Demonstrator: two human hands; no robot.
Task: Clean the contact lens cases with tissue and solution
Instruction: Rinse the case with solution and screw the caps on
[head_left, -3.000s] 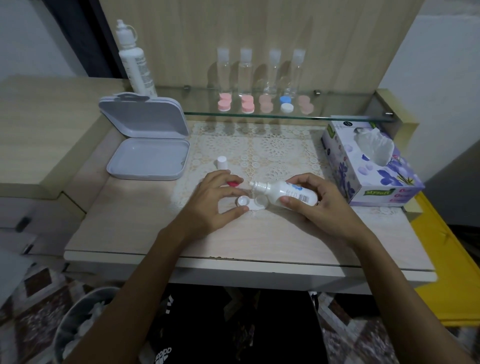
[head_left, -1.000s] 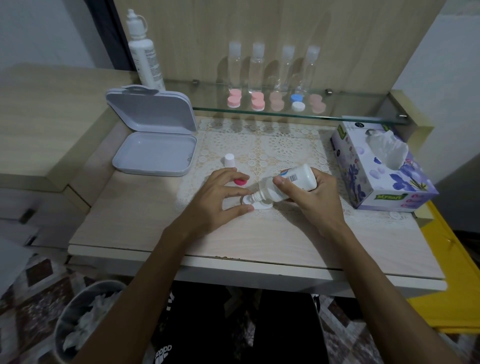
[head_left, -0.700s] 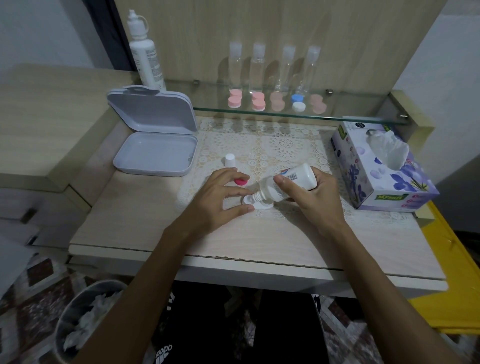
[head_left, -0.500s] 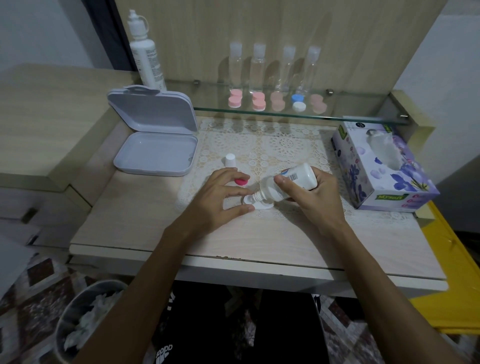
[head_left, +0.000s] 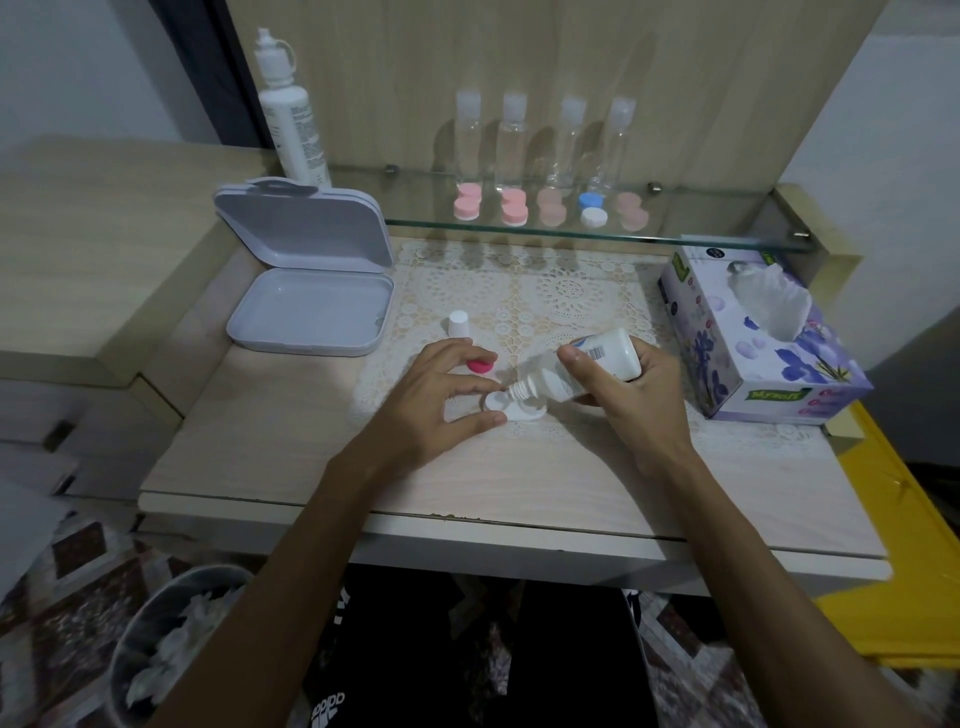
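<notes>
A white contact lens case (head_left: 519, 411) lies open on the lace mat near the desk's middle. My left hand (head_left: 441, 400) pinches its left well between thumb and forefinger. My right hand (head_left: 628, 395) grips a small white solution bottle (head_left: 582, 371), tilted with its nozzle over the left well. A pink lid (head_left: 480, 366) lies just behind my left hand, partly hidden. The bottle's white cap (head_left: 459, 325) stands further back on the mat. A tissue box (head_left: 758, 338) with a tissue sticking out sits at the right.
An open grey box (head_left: 311, 306) sits at the back left. On the glass shelf (head_left: 675, 239) stand a large solution bottle (head_left: 291, 114), several clear bottles (head_left: 545, 140) and several pink, blue and white lens cases (head_left: 550, 210). A bin (head_left: 171, 639) with used tissues is below left.
Since three seconds ago the bottle has tipped steeper and its nozzle moved from the right well to the left one. Over the last second both hands have held still.
</notes>
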